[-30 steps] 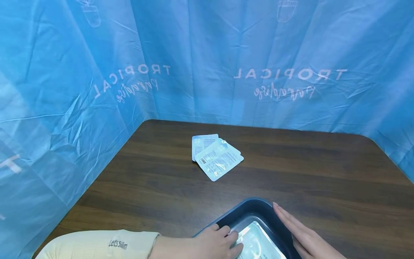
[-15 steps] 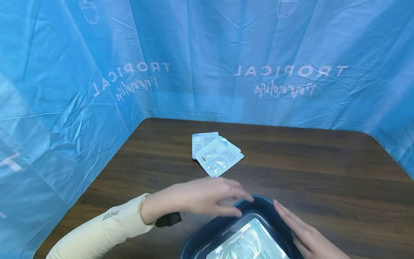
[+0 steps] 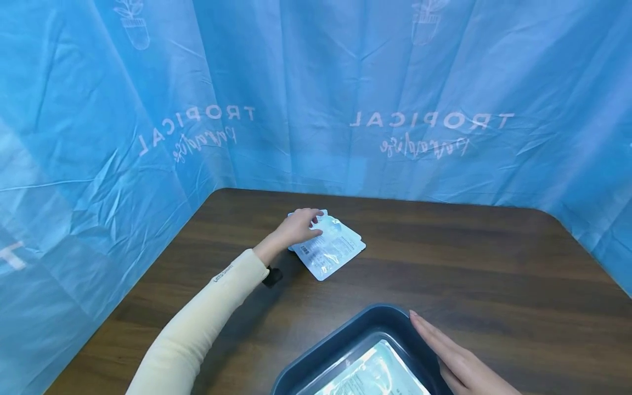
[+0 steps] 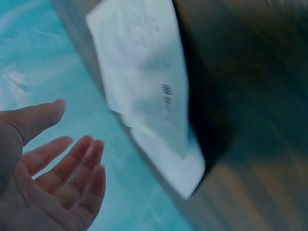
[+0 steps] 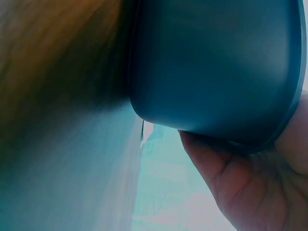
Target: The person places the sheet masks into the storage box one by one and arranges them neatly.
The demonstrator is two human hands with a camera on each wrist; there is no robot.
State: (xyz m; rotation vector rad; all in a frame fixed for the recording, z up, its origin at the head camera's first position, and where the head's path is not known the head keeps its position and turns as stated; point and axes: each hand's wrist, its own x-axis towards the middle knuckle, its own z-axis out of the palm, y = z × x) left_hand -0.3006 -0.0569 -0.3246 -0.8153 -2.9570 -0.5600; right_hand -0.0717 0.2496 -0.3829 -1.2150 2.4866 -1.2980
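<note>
In the head view my left hand point(image 3: 299, 226) reaches over the left side of the pale blue sheet-mask packets point(image 3: 331, 249), which lie overlapped on the table. Its thumb and fingers are spread apart. The left wrist view shows the hand point(image 4: 62, 178) with nothing between thumb and fingers, beside the packets point(image 4: 144, 72). A dark blue tray point(image 3: 321, 345) stands at the near edge of the head view, with a similar packet point(image 3: 377, 373) lying inside. Along the tray's right side rests my right hand point(image 3: 456, 359), fingers straight against the rim. The right wrist view shows this hand point(image 5: 255, 187) touching the tray point(image 5: 216, 62).
A dark wooden table point(image 3: 469, 263) carries everything. Blue printed curtains point(image 3: 316, 82) hang behind it and along its left side. A black wrist camera point(image 3: 272, 277) sits under the left wrist.
My left hand has left the packet in the tray and moved away from me to the packets at the back. The right hand stays at the tray's side.
</note>
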